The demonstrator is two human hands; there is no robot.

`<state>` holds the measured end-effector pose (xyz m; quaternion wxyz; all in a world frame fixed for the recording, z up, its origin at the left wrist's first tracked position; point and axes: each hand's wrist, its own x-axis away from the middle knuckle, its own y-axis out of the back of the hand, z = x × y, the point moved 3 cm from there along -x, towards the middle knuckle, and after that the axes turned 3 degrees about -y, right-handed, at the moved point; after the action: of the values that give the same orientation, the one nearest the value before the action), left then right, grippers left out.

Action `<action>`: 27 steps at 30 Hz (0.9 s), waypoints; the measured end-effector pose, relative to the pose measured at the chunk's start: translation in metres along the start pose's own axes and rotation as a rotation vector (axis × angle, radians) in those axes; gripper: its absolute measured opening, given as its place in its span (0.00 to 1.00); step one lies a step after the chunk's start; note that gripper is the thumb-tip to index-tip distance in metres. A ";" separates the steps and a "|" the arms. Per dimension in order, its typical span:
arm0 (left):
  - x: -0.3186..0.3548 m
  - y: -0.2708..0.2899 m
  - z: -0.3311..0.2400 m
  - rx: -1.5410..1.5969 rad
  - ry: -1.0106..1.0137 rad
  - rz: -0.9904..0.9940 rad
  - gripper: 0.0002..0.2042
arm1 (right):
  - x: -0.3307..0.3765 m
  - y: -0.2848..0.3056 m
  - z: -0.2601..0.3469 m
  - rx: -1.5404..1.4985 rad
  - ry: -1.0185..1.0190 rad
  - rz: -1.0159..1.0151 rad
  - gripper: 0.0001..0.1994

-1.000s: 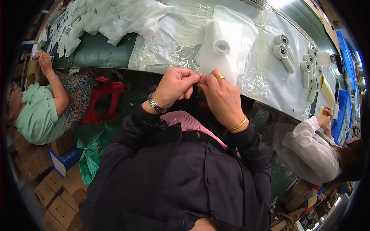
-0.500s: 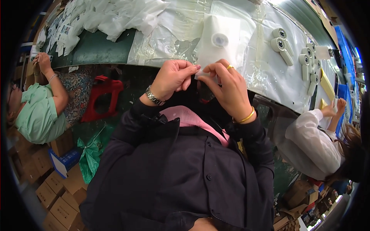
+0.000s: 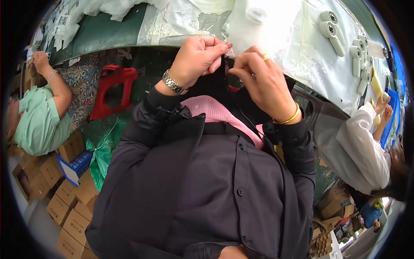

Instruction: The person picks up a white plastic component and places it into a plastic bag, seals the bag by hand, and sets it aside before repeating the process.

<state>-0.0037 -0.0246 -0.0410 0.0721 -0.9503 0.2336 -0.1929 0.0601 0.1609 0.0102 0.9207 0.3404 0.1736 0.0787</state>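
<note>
A clear bag [image 3: 227,51] sits at twelve o'clock, at the table [image 3: 108,32] edge, pinched between both hands. The left hand [image 3: 196,58] clamps its corner with thumb and fingertips; the right hand [image 3: 258,80] pinches just beside it. The thin film could slip or tear if the pinches pull apart. White parts [image 3: 332,26] lie at two o'clock.

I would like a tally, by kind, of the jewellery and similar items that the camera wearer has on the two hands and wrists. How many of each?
Silver wristwatch, at the left hand: 1
Gold bangle, at the right hand: 1
Gold ring, on a right finger: 1
Total: 3
</note>
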 end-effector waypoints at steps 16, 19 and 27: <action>0.001 -0.002 -0.001 -0.052 -0.038 -0.029 0.12 | -0.015 -0.022 -0.015 0.198 0.031 -0.093 0.09; -0.001 -0.002 0.001 -0.034 -0.057 -0.038 0.12 | -0.014 -0.020 -0.012 0.210 0.079 -0.051 0.09; 0.000 0.003 0.001 -0.051 -0.043 -0.014 0.12 | 0.022 0.031 0.013 -0.241 0.066 -0.113 0.05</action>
<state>-0.0042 -0.0271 -0.0423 0.0516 -0.9574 0.2300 -0.1668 0.0843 0.1827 0.0338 0.9517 0.2143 0.2120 0.0584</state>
